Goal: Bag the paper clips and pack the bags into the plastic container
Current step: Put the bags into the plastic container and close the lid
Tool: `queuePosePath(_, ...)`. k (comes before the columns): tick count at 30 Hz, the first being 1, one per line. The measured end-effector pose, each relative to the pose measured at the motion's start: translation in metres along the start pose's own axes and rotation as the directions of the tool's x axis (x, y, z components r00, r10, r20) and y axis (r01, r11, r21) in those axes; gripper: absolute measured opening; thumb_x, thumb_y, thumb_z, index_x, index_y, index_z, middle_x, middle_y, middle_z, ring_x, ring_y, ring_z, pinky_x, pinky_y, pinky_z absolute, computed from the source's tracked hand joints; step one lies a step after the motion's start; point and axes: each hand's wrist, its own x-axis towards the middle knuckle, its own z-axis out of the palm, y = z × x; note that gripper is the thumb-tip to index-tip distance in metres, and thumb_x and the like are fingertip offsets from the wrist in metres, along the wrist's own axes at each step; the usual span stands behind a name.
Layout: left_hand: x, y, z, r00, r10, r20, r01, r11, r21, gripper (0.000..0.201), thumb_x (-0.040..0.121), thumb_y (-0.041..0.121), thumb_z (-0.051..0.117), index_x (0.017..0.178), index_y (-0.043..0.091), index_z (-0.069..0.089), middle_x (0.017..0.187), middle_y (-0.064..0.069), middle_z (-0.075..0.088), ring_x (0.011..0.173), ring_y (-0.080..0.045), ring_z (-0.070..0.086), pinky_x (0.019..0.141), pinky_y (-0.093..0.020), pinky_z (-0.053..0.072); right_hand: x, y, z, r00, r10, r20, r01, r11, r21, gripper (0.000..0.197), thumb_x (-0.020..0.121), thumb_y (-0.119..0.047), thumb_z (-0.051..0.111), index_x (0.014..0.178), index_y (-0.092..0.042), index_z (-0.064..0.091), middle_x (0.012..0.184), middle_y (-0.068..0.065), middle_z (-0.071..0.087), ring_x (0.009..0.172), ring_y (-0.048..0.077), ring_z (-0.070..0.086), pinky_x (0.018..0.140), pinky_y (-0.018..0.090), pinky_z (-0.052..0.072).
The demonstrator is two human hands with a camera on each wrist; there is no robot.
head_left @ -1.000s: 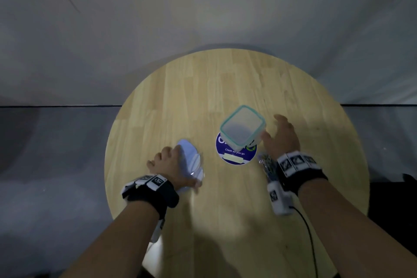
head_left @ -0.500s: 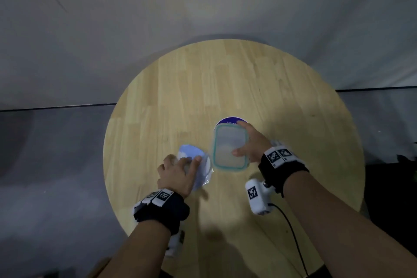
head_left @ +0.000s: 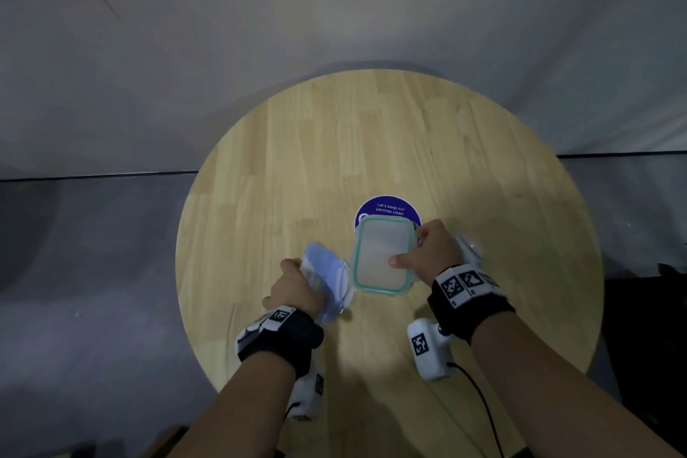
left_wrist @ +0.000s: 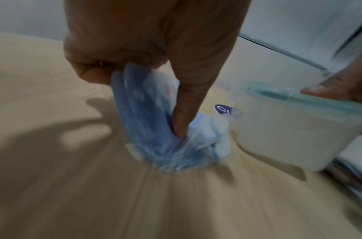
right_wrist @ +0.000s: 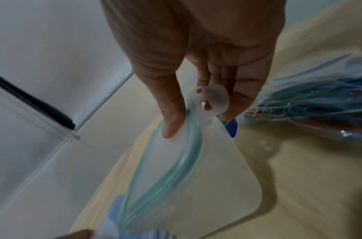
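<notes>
A clear plastic container [head_left: 383, 258] with a teal-rimmed lid sits just in front of a purple sticker [head_left: 388, 210]. My right hand [head_left: 416, 253] grips its right side, thumb on the lid [right_wrist: 172, 129] and fingers at a clasp tab [right_wrist: 215, 100]. To its left, my left hand [head_left: 297, 283] clutches a bunch of blue-tinted zip bags [head_left: 327, 279], thumb pressed into them [left_wrist: 178, 127], their lower edge on the table. A clear bag of coloured paper clips [right_wrist: 319, 103] lies on the table just right of my right hand.
The round wooden table [head_left: 334, 145] stands against a grey-white wall. Its near edge is close below my wrists. A cable [head_left: 483, 405] runs from my right wrist camera off the front edge.
My right hand took hold of the container and drew it from over the sticker toward me. My left hand gathered the flat bags and raised them on edge.
</notes>
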Motion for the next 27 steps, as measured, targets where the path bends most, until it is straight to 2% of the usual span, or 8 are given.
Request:
queuePosePath(3, -0.002, -0.003, -0.001, 0.999, 0.012, 0.039, -0.01, 0.998, -0.067, 0.037, 0.076, 0.032, 0.065, 0.1, 0.02, 0.04, 0.077, 0.002, 0.054, 0.084, -0.03, 0.059, 0.085, -0.041, 0.046, 0.006, 0.005, -0.003, 0.997, 0.069, 0.041, -0.07, 0.997, 0.033, 0.054, 0.047, -0.016, 0.09, 0.078, -0.016, 0.046, 0.081, 0.001, 0.058, 0.074, 0.022, 0.057, 0.067, 0.037, 0.052)
queuePosePath(8, -0.003, -0.01, -0.014, 0.993, 0.119, 0.008, -0.105, 0.898, -0.427, 0.024, 0.078, 0.033, 0.057, 0.078, 0.009, 0.057, 0.073, -0.008, 0.058, 0.075, -0.029, 0.055, 0.063, -0.032, 0.041, 0.008, 0.014, -0.008, 0.999, 0.035, 0.018, -0.035, 0.999, 0.002, 0.057, 0.051, -0.013, 0.089, 0.092, -0.012, 0.049, 0.084, 0.0, 0.056, 0.083, 0.024, 0.057, 0.072, 0.036, 0.05)
queuePosePath(12, -0.01, -0.001, -0.03, 0.94, 0.129, 0.315, 0.209, 0.509, -0.835, 0.024, 0.083, 0.026, 0.049, 0.065, 0.011, 0.054, 0.063, -0.012, 0.055, 0.052, -0.024, 0.053, 0.048, -0.025, 0.042, 0.007, 0.017, -0.01, 0.987, 0.028, 0.157, -0.023, 0.999, -0.031, 0.05, 0.051, -0.013, 0.087, 0.088, -0.02, 0.053, 0.082, -0.003, 0.056, 0.085, 0.026, 0.059, 0.076, 0.042, 0.055)
queuePosePath(14, -0.017, 0.012, -0.028, 0.868, 0.249, 0.429, 0.315, 0.393, -0.864, 0.025, 0.09, 0.016, 0.045, 0.083, 0.004, 0.065, 0.072, -0.012, 0.07, 0.061, -0.024, 0.067, 0.061, -0.029, 0.052, 0.006, 0.018, -0.007, 0.975, 0.05, 0.215, -0.05, 0.999, -0.006, 0.045, 0.054, -0.008, 0.084, 0.083, -0.023, 0.053, 0.083, -0.001, 0.058, 0.086, 0.027, 0.06, 0.078, 0.045, 0.056)
queuePosePath(16, -0.021, 0.025, -0.021, 0.837, 0.328, 0.439, 0.233, 0.512, -0.827, 0.017, 0.083, 0.014, 0.059, 0.09, 0.003, 0.07, 0.084, -0.015, 0.073, 0.072, -0.027, 0.069, 0.072, -0.034, 0.055, 0.005, 0.021, -0.002, 0.979, 0.037, 0.2, -0.037, 0.999, -0.003, 0.032, 0.066, -0.005, 0.075, 0.086, -0.018, 0.054, 0.079, -0.001, 0.059, 0.082, 0.024, 0.059, 0.073, 0.034, 0.052)
queuePosePath(19, -0.023, 0.035, -0.012, 0.868, 0.344, 0.359, 0.026, 0.688, -0.725, 0.017, 0.078, 0.006, 0.072, 0.063, 0.013, 0.067, 0.054, -0.003, 0.062, 0.045, -0.016, 0.053, 0.048, -0.021, 0.043, 0.002, 0.02, -0.001, 0.991, 0.021, 0.129, -0.001, 0.989, -0.151, 0.006, 0.083, -0.018, 0.06, 0.084, -0.016, 0.055, 0.072, -0.005, 0.058, 0.076, 0.02, 0.058, 0.064, 0.023, 0.04)
queuePosePath(23, -0.025, 0.04, -0.006, 0.895, 0.357, 0.268, -0.09, 0.732, -0.675, 0.014, 0.075, 0.003, 0.075, 0.067, 0.002, 0.063, 0.056, -0.01, 0.057, 0.044, -0.018, 0.048, 0.046, -0.022, 0.039, 0.0, 0.019, -0.001, 0.994, 0.05, 0.094, -0.033, 0.984, -0.177, 0.01, 0.084, -0.015, 0.052, 0.074, -0.017, 0.051, 0.069, -0.002, 0.056, 0.071, 0.02, 0.054, 0.061, 0.023, 0.037)
queuePosePath(27, -0.028, 0.039, -0.007, 0.915, 0.359, 0.186, -0.167, 0.755, -0.634, 0.022, 0.076, 0.011, 0.076, 0.062, 0.008, 0.058, 0.059, -0.009, 0.053, 0.052, -0.019, 0.045, 0.049, -0.022, 0.038, -0.008, 0.01, -0.006, 0.995, -0.039, 0.092, 0.054, 0.985, -0.165, 0.013, 0.086, -0.019, 0.055, 0.095, -0.013, 0.048, 0.081, 0.0, 0.054, 0.081, 0.022, 0.052, 0.071, 0.027, 0.037)
